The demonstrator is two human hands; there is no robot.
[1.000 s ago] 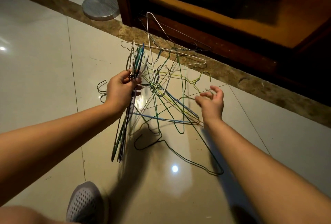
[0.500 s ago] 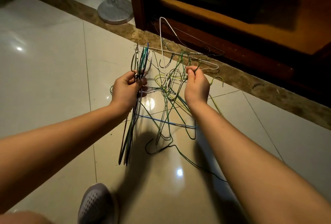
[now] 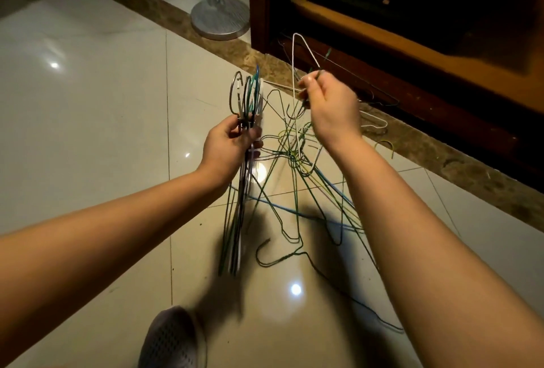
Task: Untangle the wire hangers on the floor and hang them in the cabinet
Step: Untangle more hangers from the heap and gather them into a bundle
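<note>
My left hand (image 3: 228, 145) grips a bundle of sorted wire hangers (image 3: 240, 191) by their necks, hooks pointing up and bodies hanging toward the floor. My right hand (image 3: 329, 105) pinches a dark green wire hanger (image 3: 306, 96) near its top, lifted above the pile. Below and between my hands lies a tangle of green, blue, yellow and white hangers (image 3: 297, 179) on the tiled floor. A white hanger (image 3: 295, 55) sticks up from the tangle against the open wooden cabinet (image 3: 412, 52) at the upper right.
A round grey fan base (image 3: 219, 18) with a black cable stands left of the cabinet. A brown marble strip (image 3: 441, 158) runs along the cabinet's foot. My grey shoe (image 3: 170, 338) is at the bottom. Glossy tiles reflect ceiling lights.
My right hand reached into the tangle, took hold of a green hanger and raised it. The left hand kept its bundle. The view shifted toward the cabinet.
</note>
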